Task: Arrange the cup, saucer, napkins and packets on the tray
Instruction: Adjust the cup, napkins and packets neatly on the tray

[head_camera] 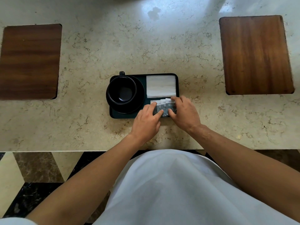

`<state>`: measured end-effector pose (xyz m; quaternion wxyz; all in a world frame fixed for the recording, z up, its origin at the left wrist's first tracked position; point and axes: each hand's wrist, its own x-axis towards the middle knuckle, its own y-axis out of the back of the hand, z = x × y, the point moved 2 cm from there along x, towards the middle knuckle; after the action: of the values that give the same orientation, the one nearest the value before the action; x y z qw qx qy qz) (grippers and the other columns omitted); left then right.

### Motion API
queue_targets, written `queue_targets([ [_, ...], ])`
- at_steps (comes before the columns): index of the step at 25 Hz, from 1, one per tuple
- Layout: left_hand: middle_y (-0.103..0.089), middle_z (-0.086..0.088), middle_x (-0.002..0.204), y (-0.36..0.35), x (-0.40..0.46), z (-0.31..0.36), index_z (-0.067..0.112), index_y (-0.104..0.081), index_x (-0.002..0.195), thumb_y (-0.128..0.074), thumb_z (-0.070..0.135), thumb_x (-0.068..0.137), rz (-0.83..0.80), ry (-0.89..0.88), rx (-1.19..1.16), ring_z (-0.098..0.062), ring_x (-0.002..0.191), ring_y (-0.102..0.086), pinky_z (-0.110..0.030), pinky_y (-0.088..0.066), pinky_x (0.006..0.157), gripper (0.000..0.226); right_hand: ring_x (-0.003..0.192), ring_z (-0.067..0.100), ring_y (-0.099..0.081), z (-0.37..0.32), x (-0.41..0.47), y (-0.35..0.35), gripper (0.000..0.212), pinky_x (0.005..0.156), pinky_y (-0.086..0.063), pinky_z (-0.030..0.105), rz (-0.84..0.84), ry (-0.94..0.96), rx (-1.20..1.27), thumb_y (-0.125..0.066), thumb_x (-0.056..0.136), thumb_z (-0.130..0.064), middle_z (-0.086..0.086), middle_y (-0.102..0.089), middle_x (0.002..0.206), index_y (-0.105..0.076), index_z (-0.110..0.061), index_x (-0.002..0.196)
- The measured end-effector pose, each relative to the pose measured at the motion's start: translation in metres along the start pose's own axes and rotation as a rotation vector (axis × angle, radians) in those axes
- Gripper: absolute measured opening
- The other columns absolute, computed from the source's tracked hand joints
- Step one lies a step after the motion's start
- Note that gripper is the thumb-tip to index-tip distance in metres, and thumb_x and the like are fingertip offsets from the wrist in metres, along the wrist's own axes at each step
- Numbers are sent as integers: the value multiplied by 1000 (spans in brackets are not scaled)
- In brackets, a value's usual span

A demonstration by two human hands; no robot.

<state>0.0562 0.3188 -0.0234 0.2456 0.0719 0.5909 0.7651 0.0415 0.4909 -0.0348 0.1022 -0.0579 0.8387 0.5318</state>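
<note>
A dark rectangular tray (115, 115) lies on the marble counter in front of me. On its left half a black cup (122, 90) stands upright on a black saucer (139, 98), handle pointing away. A stack of white napkins (161, 86) fills the far right part. Several grey-and-white packets (164, 105) are fanned in a row at the near right. My left hand (146, 120) rests its fingertips on the left packets. My right hand (185, 113) presses fingers and thumb on the right packets, hiding their lower edges.
Two dark wooden boards are set into the counter, one at the far left (30, 61) and one at the far right (255, 54). The counter's near edge (65, 151) runs just below my wrists, with patterned floor beneath.
</note>
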Motion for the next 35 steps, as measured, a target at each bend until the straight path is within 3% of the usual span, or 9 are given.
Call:
queue_targets([
  [13, -52, -23, 141, -2, -11, -5, 9, -59, 136, -65, 16, 84, -9, 69, 22, -36, 130, -49, -51, -46, 104, 53, 110, 25, -58, -8, 2, -5, 51, 98, -45, 42, -8, 95, -30, -68, 92, -38, 7, -65, 120, -58, -13, 135],
  [20, -44, -22, 152, -1, -14, -3, 8, -55, 142, -65, 14, 87, 20, 41, -4, -36, 145, -35, -49, -30, 118, 57, 102, 25, -56, -10, 1, -5, 47, 89, -46, 40, 49, 81, -62, -71, 89, -37, 9, -60, 113, -61, -17, 131],
  [35, -32, -20, 160, -7, -11, -3, 5, -43, 150, -55, 17, 94, -67, 47, -9, -31, 151, -24, -44, -18, 125, 59, 99, 24, -54, -9, 4, -8, 47, 86, -42, 39, 57, 19, -91, -70, 84, -42, 8, -59, 110, -63, -14, 122],
])
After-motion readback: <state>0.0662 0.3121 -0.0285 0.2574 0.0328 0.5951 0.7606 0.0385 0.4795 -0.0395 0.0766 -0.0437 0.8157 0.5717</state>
